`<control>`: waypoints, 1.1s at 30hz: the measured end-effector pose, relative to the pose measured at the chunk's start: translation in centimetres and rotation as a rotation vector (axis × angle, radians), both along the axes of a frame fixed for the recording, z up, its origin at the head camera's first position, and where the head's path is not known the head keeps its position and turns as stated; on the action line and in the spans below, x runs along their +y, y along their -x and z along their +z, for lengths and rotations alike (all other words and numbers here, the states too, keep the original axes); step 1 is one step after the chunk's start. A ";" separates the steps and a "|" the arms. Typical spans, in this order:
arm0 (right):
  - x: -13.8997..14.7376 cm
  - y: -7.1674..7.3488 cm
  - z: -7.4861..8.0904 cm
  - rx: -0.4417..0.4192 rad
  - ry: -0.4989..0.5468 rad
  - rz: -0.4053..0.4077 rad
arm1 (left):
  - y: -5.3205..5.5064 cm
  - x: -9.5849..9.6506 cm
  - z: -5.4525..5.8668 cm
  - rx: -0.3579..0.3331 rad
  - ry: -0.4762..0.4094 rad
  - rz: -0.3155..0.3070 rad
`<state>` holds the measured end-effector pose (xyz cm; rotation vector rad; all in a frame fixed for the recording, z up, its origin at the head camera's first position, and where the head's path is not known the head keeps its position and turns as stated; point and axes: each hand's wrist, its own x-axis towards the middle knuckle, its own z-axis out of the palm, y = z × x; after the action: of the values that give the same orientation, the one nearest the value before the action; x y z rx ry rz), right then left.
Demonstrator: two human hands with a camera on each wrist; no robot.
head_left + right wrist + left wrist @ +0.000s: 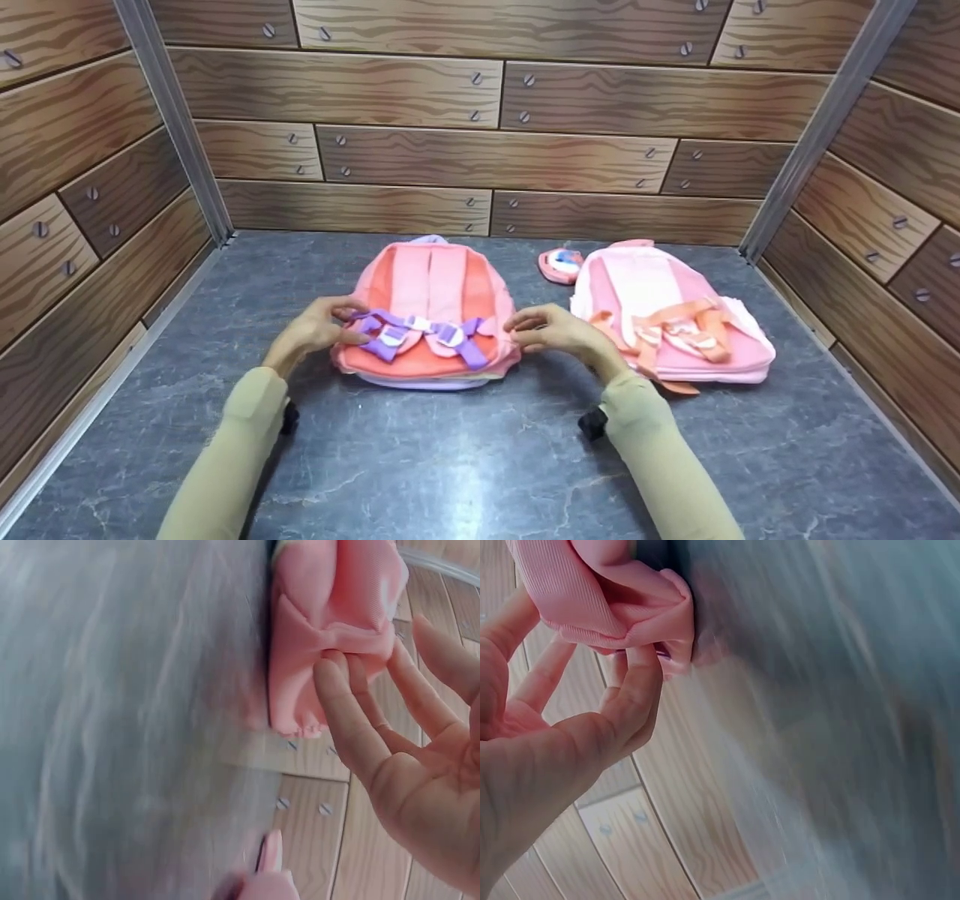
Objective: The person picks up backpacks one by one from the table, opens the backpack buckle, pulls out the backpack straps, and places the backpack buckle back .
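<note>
A coral-pink backpack [430, 285] lies on the table with its shoulder-strap side up, purple webbing straps [466, 352] and pale buckles gathered across its lower part. At its left edge is my left hand [319, 326], fingertips at the pink fabric near the purple webbing. Opposite it, my right hand [559, 330] touches the other side with loosely extended fingers. In the left wrist view, slightly bent fingers [634, 701] meet a fold of pink cloth [622, 607]. The right wrist view has fingertips against the bag's pink side [296, 660], with the thumb held away.
To the right lies a second, lighter pink backpack [645, 274] with orange straps [716, 341], close by my right forearm. A small pink item [561, 265] with a white and blue patch sits behind, between the bags. Wood-patterned walls [405, 150] enclose the grey table [420, 465].
</note>
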<state>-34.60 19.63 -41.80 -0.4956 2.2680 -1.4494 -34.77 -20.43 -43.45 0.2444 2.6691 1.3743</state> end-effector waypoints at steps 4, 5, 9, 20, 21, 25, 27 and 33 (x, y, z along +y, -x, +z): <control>1.3 -0.2 0.0 0.051 -0.018 -0.013 | 0.1 1.6 0.1 -0.018 0.000 0.025; 1.6 -0.3 -0.1 0.060 -0.015 -0.018 | 0.1 2.0 0.1 -0.019 0.001 0.025; 2.4 -0.4 0.0 0.084 -0.014 -0.050 | 0.3 3.3 0.1 -0.017 0.000 0.023; 3.2 -0.6 0.5 0.151 -0.041 -0.151 | 0.4 6.2 0.0 0.011 -0.031 0.020; 3.3 -0.6 0.5 0.156 -0.053 -0.154 | 0.5 6.5 0.0 0.009 -0.028 0.023; 3.8 -0.7 0.9 0.167 -0.111 -0.166 | 0.5 7.3 0.1 -0.001 -0.021 0.038; 4.1 -0.6 1.0 0.159 -0.130 -0.168 | 0.5 7.6 0.1 -0.005 -0.025 0.045; 4.7 -0.5 1.1 0.086 -0.112 -0.176 | 0.1 8.4 0.3 -0.019 -0.003 0.056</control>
<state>-34.06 24.35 -40.70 -0.3375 2.4995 -1.3962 -34.88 -12.05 -43.17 0.1574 2.6785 1.3893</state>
